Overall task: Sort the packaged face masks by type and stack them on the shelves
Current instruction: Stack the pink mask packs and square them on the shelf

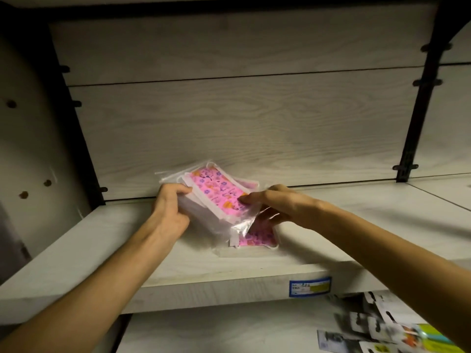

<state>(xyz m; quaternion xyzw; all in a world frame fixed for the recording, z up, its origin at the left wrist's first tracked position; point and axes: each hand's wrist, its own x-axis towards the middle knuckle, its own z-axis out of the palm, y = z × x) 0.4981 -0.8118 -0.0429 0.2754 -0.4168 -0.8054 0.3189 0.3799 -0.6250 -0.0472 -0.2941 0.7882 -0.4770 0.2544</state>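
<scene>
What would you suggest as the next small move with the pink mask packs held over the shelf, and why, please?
Probably lower the held bundle of pink floral mask packs straight down onto the matching pack on the shelf. The left hand and right hand grip it from either side just above that pack, and the prints look alike, so they seem to belong in one stack.

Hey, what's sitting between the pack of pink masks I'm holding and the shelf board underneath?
In the head view, another pink floral mask pack lies flat on the shelf, under the held pack gripped by the left hand and right hand.
</scene>
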